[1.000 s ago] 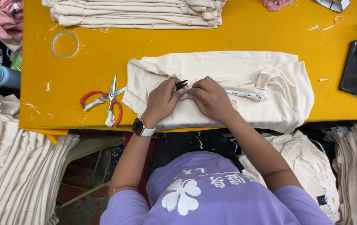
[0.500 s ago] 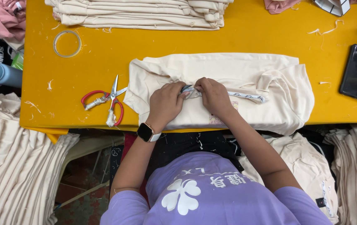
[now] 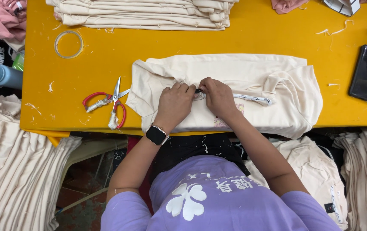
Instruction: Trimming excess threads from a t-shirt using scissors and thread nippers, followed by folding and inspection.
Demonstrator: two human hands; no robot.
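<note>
Cream knit fabric lies folded in front of you: a cream garment (image 3: 243, 92) spread across the near middle of the yellow tabletop (image 3: 106, 55), its lower edge hanging just over the near rim; it is bunched at the left end and rumpled into loose folds at the right; a white label strip (image 3: 252, 99) with small dark markings runs along it from your hands toward the right.

Your left hand (image 3: 174, 105) rests on the garment with fingers curled down, their tips pinching the fabric at the spot where the strip begins; a dark smartwatch (image 3: 156, 134) sits on that wrist; your right hand (image 3: 217, 97) lies just beside the left, touching it at the fingertips, its grip closed on the same spot; a small dark thing shows between the two sets of fingertips, too small to tell what it is.

Red-handled scissors (image 3: 108, 102) lie on the tabletop just left of the garment, blades partly apart; a clear tape ring (image 3: 68, 44) lies further back on the left; a stack of folded cream garments (image 3: 145, 15) sits along the far edge; a black phone (image 3: 366, 73) lies near the right edge, well apart from your hands.
</note>
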